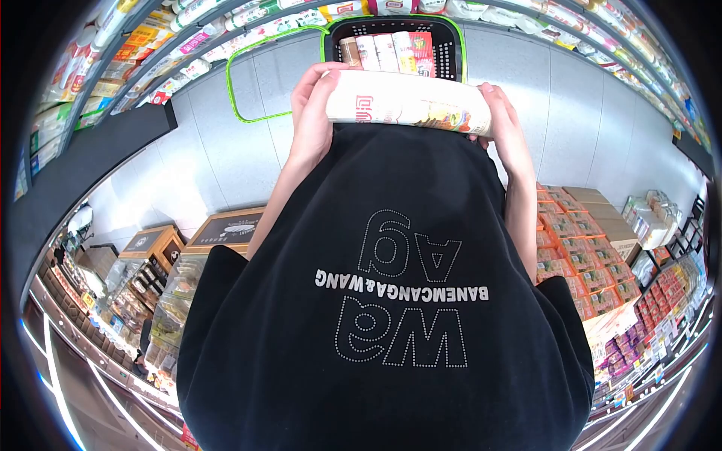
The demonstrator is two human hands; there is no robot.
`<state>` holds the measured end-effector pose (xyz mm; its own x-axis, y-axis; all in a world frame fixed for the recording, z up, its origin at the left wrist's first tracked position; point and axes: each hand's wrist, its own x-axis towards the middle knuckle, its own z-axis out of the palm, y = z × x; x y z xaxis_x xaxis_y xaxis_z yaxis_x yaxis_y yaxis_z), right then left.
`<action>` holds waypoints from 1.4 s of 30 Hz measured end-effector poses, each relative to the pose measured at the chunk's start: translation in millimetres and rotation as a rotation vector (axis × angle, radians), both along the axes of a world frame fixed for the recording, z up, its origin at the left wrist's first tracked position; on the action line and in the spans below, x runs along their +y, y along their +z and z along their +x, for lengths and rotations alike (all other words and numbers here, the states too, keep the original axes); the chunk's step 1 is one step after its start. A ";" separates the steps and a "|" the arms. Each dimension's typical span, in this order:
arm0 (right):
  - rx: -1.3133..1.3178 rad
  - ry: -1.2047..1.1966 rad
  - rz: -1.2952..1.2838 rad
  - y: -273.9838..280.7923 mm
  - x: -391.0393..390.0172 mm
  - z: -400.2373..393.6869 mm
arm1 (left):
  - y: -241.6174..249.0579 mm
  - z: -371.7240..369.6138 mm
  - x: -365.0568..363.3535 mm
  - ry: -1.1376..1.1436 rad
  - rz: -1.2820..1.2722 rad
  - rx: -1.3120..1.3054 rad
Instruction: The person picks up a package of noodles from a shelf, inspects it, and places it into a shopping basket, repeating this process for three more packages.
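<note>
A long white pack of dried noodles (410,101), with red characters and a printed food picture, lies crosswise in front of my body. My left hand (312,98) is closed around its left end, thumb on top. My right hand (502,124) grips the opposite end, with some fingers hidden beneath it. Just beyond the pack, a black shopping basket (456,45) with a green rim stands on the floor, partly covered by the pack. Inside the basket are several upright packs (385,51) and a red packet (423,51).
A green loop-shaped frame (233,90) extends left from the basket. Stocked shelves (195,41) curve along the far side. Orange boxes (590,240) are stacked behind me on the right, and wooden display bins (226,225) stand on the left. Grey tiles (188,150) cover the floor.
</note>
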<state>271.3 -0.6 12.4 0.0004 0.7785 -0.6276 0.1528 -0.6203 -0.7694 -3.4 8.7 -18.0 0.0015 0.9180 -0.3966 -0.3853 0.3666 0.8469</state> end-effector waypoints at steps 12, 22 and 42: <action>0.092 -0.055 0.231 -2.9 -1.3 -1.2 | 11.4 -4.1 8.7 -0.053 0.185 0.038; 0.113 -0.103 0.244 -7.6 -2.4 3.3 | 12.8 -3.9 11.7 -0.139 0.232 0.063; 0.072 -0.099 0.306 -2.5 -2.1 3.2 | 6.7 -8.7 8.8 -0.179 0.243 -0.088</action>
